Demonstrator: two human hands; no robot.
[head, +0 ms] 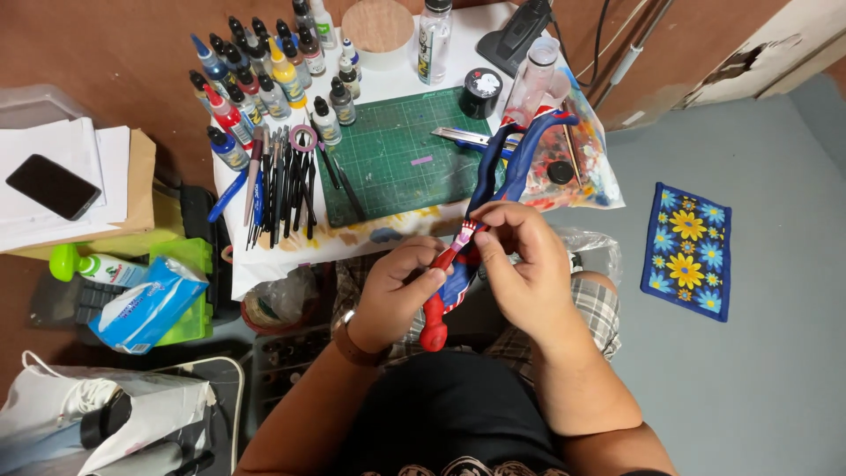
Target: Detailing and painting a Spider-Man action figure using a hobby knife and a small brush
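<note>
The left hand [397,291] wraps its fingers around the lower part of a red and blue painted figure [458,264] held over the lap, just below the green gridded cutting mat [401,154]. The right hand [524,260] pinches the figure's upper part between thumb and forefinger. Left of the mat lie dark brushes [282,181]; behind them stand small paint bottles [260,66].

Open lane: centre of dark green gridded cutting mat [397,154]. Paint dropper bottles [264,70] wall its far-left, row of black-handled brushes [282,181] blocks left, metal utility knife [460,136] and black round jar [481,92] crowd right.
</note>
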